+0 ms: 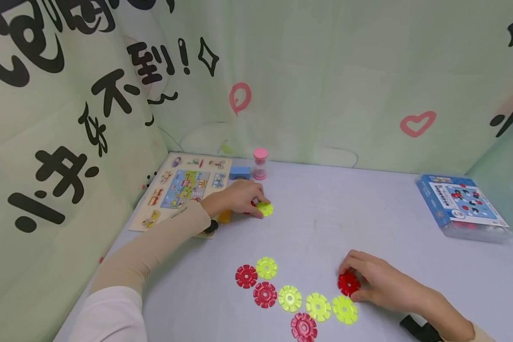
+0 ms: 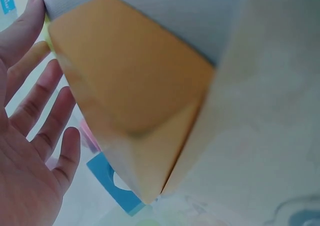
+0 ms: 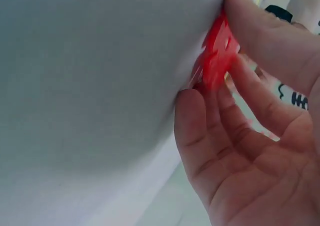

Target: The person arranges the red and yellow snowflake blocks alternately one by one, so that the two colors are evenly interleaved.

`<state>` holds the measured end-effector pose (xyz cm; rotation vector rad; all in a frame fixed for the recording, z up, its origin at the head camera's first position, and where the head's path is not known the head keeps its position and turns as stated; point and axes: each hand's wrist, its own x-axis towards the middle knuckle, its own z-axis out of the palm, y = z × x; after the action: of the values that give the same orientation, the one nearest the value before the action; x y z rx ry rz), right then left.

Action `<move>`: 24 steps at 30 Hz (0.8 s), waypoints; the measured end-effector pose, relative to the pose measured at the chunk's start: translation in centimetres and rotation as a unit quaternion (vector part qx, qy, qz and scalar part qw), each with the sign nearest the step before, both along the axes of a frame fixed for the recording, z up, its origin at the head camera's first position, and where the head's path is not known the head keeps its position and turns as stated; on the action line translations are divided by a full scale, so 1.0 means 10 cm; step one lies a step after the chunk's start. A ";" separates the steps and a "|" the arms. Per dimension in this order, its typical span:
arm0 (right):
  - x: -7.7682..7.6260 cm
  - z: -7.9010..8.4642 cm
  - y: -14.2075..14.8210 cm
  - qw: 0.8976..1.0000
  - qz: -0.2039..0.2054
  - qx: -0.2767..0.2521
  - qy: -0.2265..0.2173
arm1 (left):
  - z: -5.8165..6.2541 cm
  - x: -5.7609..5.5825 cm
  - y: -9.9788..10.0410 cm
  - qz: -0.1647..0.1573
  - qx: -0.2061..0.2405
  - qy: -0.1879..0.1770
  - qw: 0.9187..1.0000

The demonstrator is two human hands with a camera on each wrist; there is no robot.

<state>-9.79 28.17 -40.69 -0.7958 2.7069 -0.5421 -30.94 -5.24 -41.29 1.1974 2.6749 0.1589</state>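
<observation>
At the back left, my left hand holds a yellow-green notched plastic disc between thumb and index finger; a bit of red shows beside its fingers. In the left wrist view the disc is mostly hidden behind an orange block. My right hand pinches a red notched disc at its edges, right above a yellow-green disc at the row's right end. More discs lie flat to the left: a yellow-green one, a red one below it, and a red one farther left.
A wooden picture puzzle board lies under the left forearm. Behind the left hand stand a blue block and a pink sandglass. A blue-and-clear box sits at the right. Curtains rise behind the white table.
</observation>
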 end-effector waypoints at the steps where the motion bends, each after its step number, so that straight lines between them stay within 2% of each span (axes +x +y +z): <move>1: 0.01 0.01 -0.01 1.000 0.000 0.010 0.006 | -0.01 0.00 0.00 0.001 0.001 -0.001 1.000; 6: 0.06 0.06 -0.01 0.999 0.022 0.035 0.021 | -0.02 0.00 0.00 0.002 0.005 0.001 1.000; 12: 0.05 0.11 0.06 0.999 0.032 0.023 -0.033 | -0.02 0.01 0.01 -0.002 0.002 -0.001 1.000; 15: 0.04 0.11 0.08 0.999 0.027 0.023 -0.041 | -0.02 0.01 0.02 -0.003 -0.001 0.000 1.000; 20: 0.02 0.11 0.07 0.998 0.015 0.062 0.002 | 0.00 0.01 0.02 0.004 -0.003 -0.002 1.000; 24: -0.12 0.10 0.03 0.997 0.020 0.054 0.051 | 0.02 0.01 0.02 0.008 -0.005 -0.008 1.000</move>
<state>-10.97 28.51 -39.67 -0.8686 2.7783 -0.3521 -30.80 -5.03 -41.09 1.1667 2.6704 0.1574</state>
